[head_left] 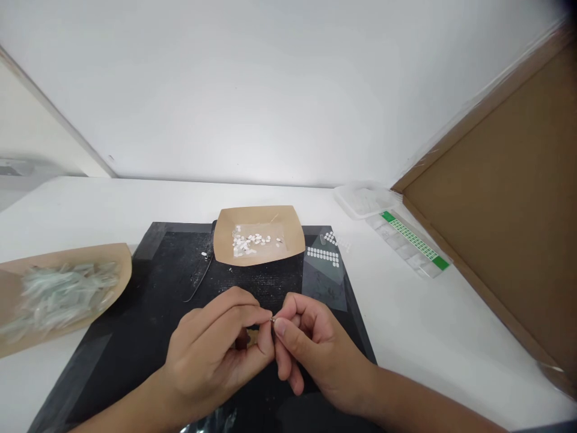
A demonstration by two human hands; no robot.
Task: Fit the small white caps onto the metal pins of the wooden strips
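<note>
Above a black mat, my left hand and my right hand meet, each in a pinch of thumb and forefinger. Between the touching fingertips is a tiny shiny piece, too small to name. Something brownish shows partly through the gap under my left fingers. Just beyond the hands, a brown paper tray holds loose white oval bits on a clear sheet. Right of it on the mat lie rows of small white round stickers on clear film.
At the left, another paper tray bears a heap of pale clear plastic packets. A thin dark tool lies by the middle tray. On the right are a clear plastic container, a green-and-white label strip and a cardboard panel.
</note>
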